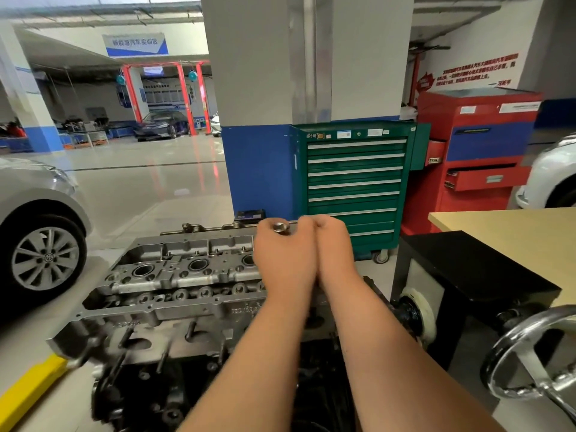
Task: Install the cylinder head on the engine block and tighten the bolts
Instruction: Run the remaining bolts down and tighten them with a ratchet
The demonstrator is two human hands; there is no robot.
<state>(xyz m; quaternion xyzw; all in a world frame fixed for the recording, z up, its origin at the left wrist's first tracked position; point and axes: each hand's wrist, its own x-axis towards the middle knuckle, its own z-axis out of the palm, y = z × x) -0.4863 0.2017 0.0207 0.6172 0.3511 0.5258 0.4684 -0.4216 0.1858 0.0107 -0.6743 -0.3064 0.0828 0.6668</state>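
The grey aluminium cylinder head (174, 285) lies on top of the dark engine block (162, 391), which is mounted on a stand. Both my hands are raised side by side above the head's right end. My left hand (282, 247) grips a shiny metal tool (281, 227), whose round end shows at my thumb. My right hand (332, 244) is curled next to it on the same tool's bar, which my fingers mostly hide. Whatever the tool sits on is covered by my hands and forearms.
A green drawer cabinet (355, 182) and a red tool cart (473, 157) stand behind the engine. A wooden table (511, 232) and the stand's chrome handwheel (530, 353) are at right. A silver car (37, 232) is parked at left; a yellow floor block (28, 388) lies at lower left.
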